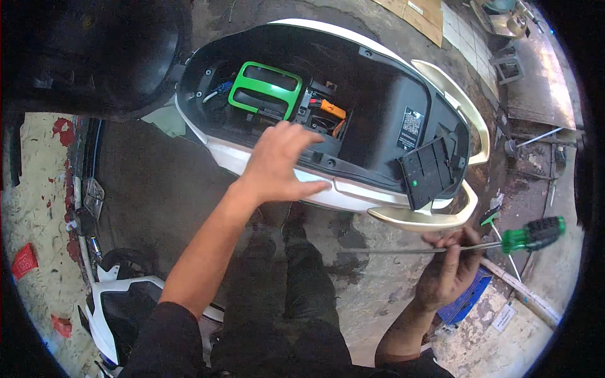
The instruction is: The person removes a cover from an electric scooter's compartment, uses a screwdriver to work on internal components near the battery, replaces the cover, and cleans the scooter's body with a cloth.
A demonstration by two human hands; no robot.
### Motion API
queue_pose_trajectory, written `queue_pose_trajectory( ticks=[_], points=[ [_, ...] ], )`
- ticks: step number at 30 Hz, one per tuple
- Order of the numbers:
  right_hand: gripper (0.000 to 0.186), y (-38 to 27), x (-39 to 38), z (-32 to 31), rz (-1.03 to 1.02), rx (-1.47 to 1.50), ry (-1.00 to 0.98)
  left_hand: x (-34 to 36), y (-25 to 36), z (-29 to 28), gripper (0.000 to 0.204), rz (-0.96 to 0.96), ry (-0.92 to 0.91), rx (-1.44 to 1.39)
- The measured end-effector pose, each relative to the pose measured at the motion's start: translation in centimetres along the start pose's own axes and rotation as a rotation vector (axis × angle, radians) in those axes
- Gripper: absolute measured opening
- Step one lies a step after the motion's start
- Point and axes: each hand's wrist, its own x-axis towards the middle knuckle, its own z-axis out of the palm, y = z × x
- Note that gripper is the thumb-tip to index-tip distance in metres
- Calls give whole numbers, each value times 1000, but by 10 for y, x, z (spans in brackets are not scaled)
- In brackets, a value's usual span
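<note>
A white scooter (230,157) stands before me with its black under-seat compartment (384,94) uncovered. My left hand (274,165) is at the compartment's near rim, thumb apart from the fingers, holding nothing. Beyond it are a bright green double-handled frame (265,88) and an orange connector (333,109) in a recess. A black rectangular cover (427,171) leans at the compartment's right end. Below the cream grab rail (419,218), my right hand (450,264) grips a long screwdriver (534,235) by its shaft. Its green and black handle points right; the shaft extends left.
The raised black seat (120,50) is at the upper left. Another white vehicle part (104,315) stands lower left. A blue object (465,299) lies beyond my right wrist, near a green-handled tool (489,215). Cardboard (416,16) lies on the floor at the top.
</note>
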Motion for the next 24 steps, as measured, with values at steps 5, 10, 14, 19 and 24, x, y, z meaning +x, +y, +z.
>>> queue_pose_trajectory(
  ticks=[5, 10, 14, 19, 24],
  points=[
    [23, 13, -12, -13, 195, 8, -80, 5, -16, 26, 49, 100, -66, -6],
    [19, 25, -2, -4, 226, 23, -86, 3, -17, 30, 46, 74, -55, 19],
    [21, 31, 13, 5, 198, 64, -150, 7, -17, 32, 46, 69, -47, 10],
    [21, 27, 26, 16, 184, 82, -173, 4, -19, 30, 46, 46, -55, 23],
    [21, 23, 27, 25, 128, 68, -132, 7, -16, 29, 46, 20, -70, -6]
  ],
)
